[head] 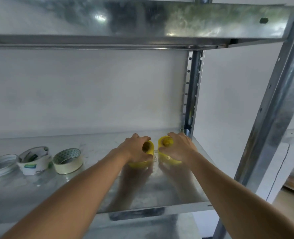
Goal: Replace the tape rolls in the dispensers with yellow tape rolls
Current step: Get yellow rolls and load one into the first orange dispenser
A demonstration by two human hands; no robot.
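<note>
Bare forearms reaching in from the bottom edge, over the front lip of the metal shelf (39, 192). Left hand (134, 149) curled over 1 yellow tape roll (148, 147), fingers across its top, thumb at its near side; right hand (179, 147) wrapped the same way round a 2nd yellow roll (165, 142). Both rolls clasped, just beside each other, resting on or barely above the shelf near its right rear corner; cannot tell which, given the blur and the reflection underneath. Well to the left on the same shelf: 3 other rolls in a row, a white one (0, 165), a white one with a printed label (33, 161), and a beige one (68, 161). No dispenser anywhere in view. Judged early: replacement rolls only being fetched, with removing the old rolls and loading the yellow ones probably left to do.
</note>
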